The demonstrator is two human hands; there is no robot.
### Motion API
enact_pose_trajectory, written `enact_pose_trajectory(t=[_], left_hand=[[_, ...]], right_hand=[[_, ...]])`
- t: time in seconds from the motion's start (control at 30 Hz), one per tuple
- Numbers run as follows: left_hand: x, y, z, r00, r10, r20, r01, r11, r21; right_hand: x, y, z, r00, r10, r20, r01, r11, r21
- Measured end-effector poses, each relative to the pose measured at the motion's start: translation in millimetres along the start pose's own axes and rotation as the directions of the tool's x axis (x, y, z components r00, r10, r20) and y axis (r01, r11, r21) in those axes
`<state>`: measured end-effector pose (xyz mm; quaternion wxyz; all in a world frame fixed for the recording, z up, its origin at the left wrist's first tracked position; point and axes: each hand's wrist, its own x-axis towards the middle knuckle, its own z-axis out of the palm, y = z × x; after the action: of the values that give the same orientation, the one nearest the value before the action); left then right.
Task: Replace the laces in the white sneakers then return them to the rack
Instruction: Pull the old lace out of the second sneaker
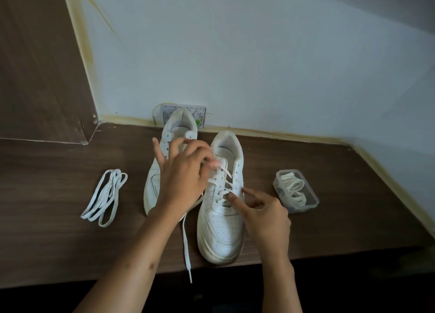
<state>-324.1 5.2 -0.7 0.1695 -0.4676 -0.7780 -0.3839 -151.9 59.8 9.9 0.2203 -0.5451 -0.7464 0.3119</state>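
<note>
Two white sneakers stand toes toward me on a dark wooden surface. The right sneaker [222, 221] is partly laced. The left sneaker [173, 134] shows empty eyelets and is half hidden behind my left hand [186, 171]. My left hand pinches the lace near the right sneaker's upper eyelets. My right hand [266, 214] rests its thumb and forefinger on the lower lace crossings. One loose lace end [187, 249] trails over the front edge.
A loose bundle of white laces [106, 196] lies left of the shoes. A clear plastic box [295, 190] with coiled laces sits to the right. A wall socket [183, 115] is behind the shoes. The wooden surface [70, 242] ends at a dark drop in front.
</note>
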Motion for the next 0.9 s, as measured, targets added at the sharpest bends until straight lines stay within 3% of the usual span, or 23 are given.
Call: enact_pose_trajectory(t=[0.07,0.17,0.23,0.3,0.4,0.53,0.63,0.73,0.83,0.9], left_hand=[[3.8,-3.0,-5.5,0.977,-0.170,-0.133,0.165,0.985,-0.043],[11.8,-17.5,-22.7,0.861,-0.393,-0.324,0.364,0.920,-0.147],[11.4,-27.5,-25.1,0.864,-0.427,-0.266,0.419,0.903,-0.091],[8.5,-32.8,-19.9,0.927,-0.354,-0.124,0.346,0.935,-0.082],[8.7,-28.1,-16.9,0.995,-0.088,0.040,0.093,0.982,-0.164],[1.2,-15.7,-14.8,0.923,0.164,0.348,-0.094,0.973,-0.210],[-2.1,-15.7,-9.8,0.883,0.192,0.429,-0.157,0.981,-0.116],[1.5,-14.1,-12.9,0.899,0.177,0.402,-0.163,0.984,-0.069],[2.0,-12.3,-13.2,0.902,0.163,0.399,-0.134,0.986,-0.100],[1.6,-12.1,-12.6,0.900,0.160,0.406,-0.114,0.984,-0.134]], right_hand=[[0.3,0.8,0.4,1.000,-0.001,0.001,0.001,1.000,0.004],[0.3,0.6,-0.5,1.000,-0.001,0.001,0.001,1.000,0.012],[-0.4,-1.2,-1.2,1.000,-0.008,0.002,0.008,1.000,-0.005],[-1.0,-1.7,-1.6,0.998,-0.057,0.005,0.057,0.998,0.013],[1.6,0.9,0.8,0.971,-0.238,-0.012,0.237,0.956,0.176],[4.0,1.3,15.4,0.927,-0.376,-0.004,0.374,0.922,0.099],[1.9,-3.2,30.7,0.922,-0.387,0.014,0.387,0.922,-0.026],[5.6,-4.5,39.2,0.937,-0.339,-0.088,0.348,0.926,0.143],[7.0,-8.2,32.6,0.983,-0.090,-0.161,0.163,0.829,0.535],[6.1,-8.2,24.8,0.986,0.028,-0.166,0.088,0.755,0.649]])
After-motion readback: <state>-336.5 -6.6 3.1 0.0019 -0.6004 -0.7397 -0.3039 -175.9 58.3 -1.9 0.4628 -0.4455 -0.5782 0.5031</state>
